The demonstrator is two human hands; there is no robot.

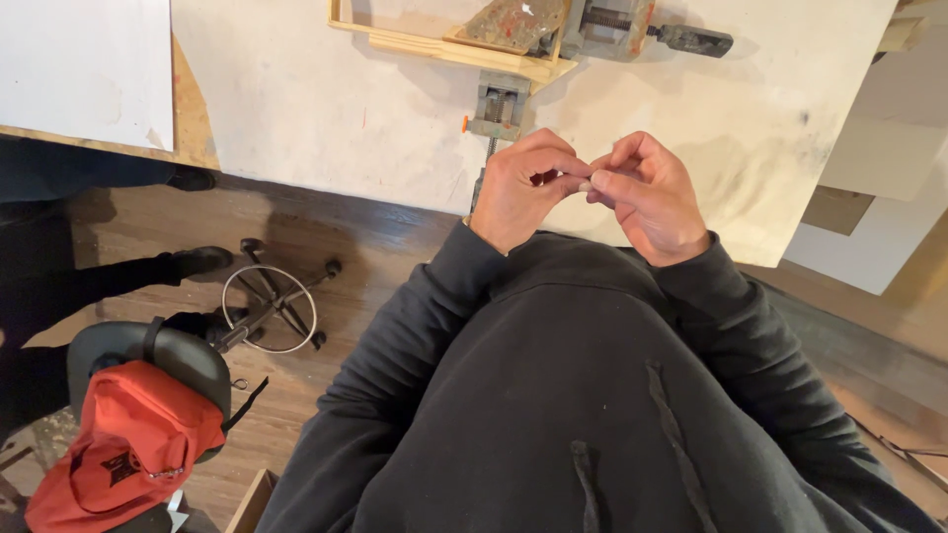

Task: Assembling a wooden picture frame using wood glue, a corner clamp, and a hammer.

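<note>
A tiny pale thing [585, 186] is pinched between the fingertips of the left hand [523, 188] and the right hand [647, 197], just above the edge of the white, stained table [326, 109]. At 12 o'clock a wooden frame [434, 44] is clamped by a grey vise [499, 107]. At 8 o'clock a red bag [123, 454] is seen on a black stool [173, 355] over the brown wood floor [326, 247].

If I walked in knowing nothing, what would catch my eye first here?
Probably the two hands meeting mid-frame over the white table's edge: the left hand and right hand pinch a tiny pale piece between their fingertips. Next, the bright red backpack on a black stool at lower left, and the metal vise at the top.
</note>
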